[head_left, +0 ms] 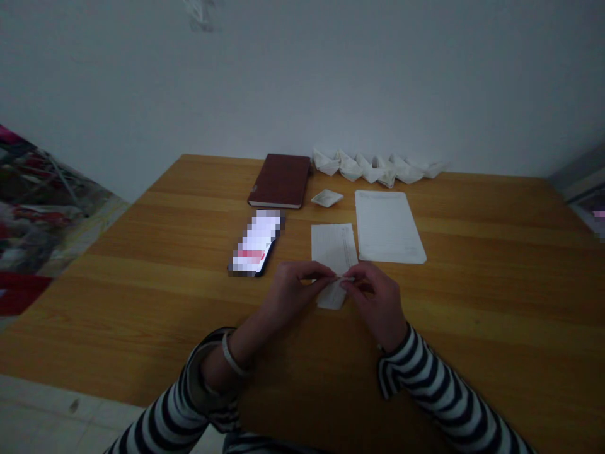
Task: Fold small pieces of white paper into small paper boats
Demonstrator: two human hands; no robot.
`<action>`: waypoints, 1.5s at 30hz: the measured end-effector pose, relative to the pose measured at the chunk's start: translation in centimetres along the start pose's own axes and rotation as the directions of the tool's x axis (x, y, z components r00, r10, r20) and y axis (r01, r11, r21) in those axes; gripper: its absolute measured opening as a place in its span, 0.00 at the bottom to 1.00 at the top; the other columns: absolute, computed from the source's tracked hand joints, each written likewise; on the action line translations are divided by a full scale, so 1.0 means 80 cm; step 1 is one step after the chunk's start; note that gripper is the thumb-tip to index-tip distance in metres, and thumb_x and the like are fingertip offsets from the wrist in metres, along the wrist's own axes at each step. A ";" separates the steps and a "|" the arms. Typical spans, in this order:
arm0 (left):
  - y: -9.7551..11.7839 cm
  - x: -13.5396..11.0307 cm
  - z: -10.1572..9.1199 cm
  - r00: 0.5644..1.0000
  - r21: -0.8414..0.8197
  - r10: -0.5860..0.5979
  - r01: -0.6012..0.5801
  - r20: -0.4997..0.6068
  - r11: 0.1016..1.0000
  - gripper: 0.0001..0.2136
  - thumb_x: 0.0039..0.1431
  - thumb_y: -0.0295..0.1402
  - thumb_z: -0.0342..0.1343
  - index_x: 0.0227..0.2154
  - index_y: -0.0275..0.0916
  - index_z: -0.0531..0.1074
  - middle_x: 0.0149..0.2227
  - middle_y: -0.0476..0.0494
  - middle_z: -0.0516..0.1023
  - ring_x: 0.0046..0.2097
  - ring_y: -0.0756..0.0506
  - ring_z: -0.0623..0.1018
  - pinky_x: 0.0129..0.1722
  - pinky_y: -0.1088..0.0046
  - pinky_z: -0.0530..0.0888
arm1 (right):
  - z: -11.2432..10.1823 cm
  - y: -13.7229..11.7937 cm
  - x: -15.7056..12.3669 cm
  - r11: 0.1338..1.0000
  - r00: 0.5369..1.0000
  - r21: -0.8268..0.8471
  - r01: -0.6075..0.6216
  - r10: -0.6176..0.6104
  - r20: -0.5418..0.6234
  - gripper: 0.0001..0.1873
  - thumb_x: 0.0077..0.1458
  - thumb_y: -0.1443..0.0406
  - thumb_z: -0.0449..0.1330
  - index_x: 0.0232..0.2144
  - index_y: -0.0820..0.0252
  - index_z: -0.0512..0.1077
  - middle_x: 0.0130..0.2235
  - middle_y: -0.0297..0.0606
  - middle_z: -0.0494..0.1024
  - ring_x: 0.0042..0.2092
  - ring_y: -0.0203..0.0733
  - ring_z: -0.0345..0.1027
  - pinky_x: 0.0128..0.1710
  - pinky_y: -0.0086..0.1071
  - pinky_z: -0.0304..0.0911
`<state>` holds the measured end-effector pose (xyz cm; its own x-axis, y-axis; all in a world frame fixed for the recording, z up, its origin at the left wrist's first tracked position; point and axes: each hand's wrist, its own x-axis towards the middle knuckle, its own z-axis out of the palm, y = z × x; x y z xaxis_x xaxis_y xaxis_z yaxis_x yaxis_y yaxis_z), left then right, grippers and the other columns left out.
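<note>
My left hand (302, 284) and my right hand (375, 293) meet above the table, thumb and fingertips of each pinched together. Between them is a small, thin folded piece of paper (345, 278), seen nearly edge-on and mostly covered by my fingers. Beneath the hands lies a narrow lined sheet of paper (333, 243) with some print along its right side. Whether the folded piece is joined to that sheet, I cannot tell. A small folded paper (327, 198), diamond-shaped from here, rests farther back.
Several white folded paper boats (350, 167) stand in a row near the wall. Left of them lies a dark red notebook (282, 180), with a lit phone (258, 243) in front of it. A stack of lined paper (390, 227) lies to the right on the wooden table (472, 284).
</note>
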<state>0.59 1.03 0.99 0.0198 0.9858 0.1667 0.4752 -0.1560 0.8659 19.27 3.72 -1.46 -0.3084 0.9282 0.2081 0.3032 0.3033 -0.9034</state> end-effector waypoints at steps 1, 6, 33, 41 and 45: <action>0.001 0.000 0.001 1.000 -0.003 -0.012 0.012 -0.013 1.000 0.03 0.55 0.30 0.64 0.31 0.38 0.81 0.32 0.44 0.85 0.33 0.47 0.82 0.36 0.74 0.79 | 0.000 0.001 0.000 1.000 1.000 -0.003 -0.014 0.014 0.001 0.02 0.55 0.66 0.63 0.32 0.57 0.73 0.33 0.35 0.75 0.34 0.39 0.71 0.34 0.32 0.71; 0.003 0.000 0.005 0.993 -0.109 -0.119 0.118 0.002 0.987 0.03 0.52 0.30 0.65 0.30 0.38 0.81 0.32 0.43 0.85 0.34 0.45 0.83 0.38 0.71 0.80 | 0.000 0.004 0.001 0.995 0.994 -0.011 -0.104 0.104 -0.026 0.03 0.54 0.65 0.64 0.28 0.57 0.75 0.29 0.35 0.78 0.31 0.40 0.73 0.32 0.33 0.70; 0.003 0.006 0.017 0.869 -0.499 -0.495 0.440 0.025 0.747 0.07 0.39 0.31 0.72 0.24 0.37 0.82 0.27 0.44 0.84 0.27 0.50 0.80 0.28 0.78 0.76 | 0.013 -0.003 -0.006 0.908 0.967 0.361 -0.211 0.247 -0.056 0.11 0.49 0.61 0.66 0.23 0.58 0.70 0.29 0.40 0.82 0.31 0.41 0.78 0.31 0.34 0.76; 0.005 0.003 0.020 0.888 -0.543 -0.457 0.405 0.044 0.735 0.17 0.42 0.31 0.72 0.39 0.38 0.82 0.31 0.45 0.85 0.31 0.48 0.82 0.34 0.76 0.79 | 0.013 -0.003 -0.007 0.912 0.969 0.349 -0.214 0.243 -0.039 0.10 0.50 0.63 0.65 0.24 0.57 0.68 0.28 0.38 0.81 0.29 0.40 0.77 0.30 0.33 0.74; 0.005 0.001 0.021 0.908 -0.456 -0.418 0.376 0.008 0.807 0.10 0.46 0.32 0.69 0.33 0.38 0.83 0.32 0.43 0.85 0.32 0.48 0.81 0.31 0.76 0.77 | 0.011 -0.005 -0.010 0.966 0.981 0.194 -0.169 0.185 -0.066 0.07 0.51 0.65 0.63 0.24 0.58 0.69 0.26 0.36 0.79 0.27 0.38 0.74 0.28 0.31 0.70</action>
<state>2.25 1.18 0.57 -0.1734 0.9612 -0.2148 -0.0103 0.2163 0.9763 18.56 2.69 -1.59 -0.1865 0.9805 0.0621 0.1704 0.0945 -0.9808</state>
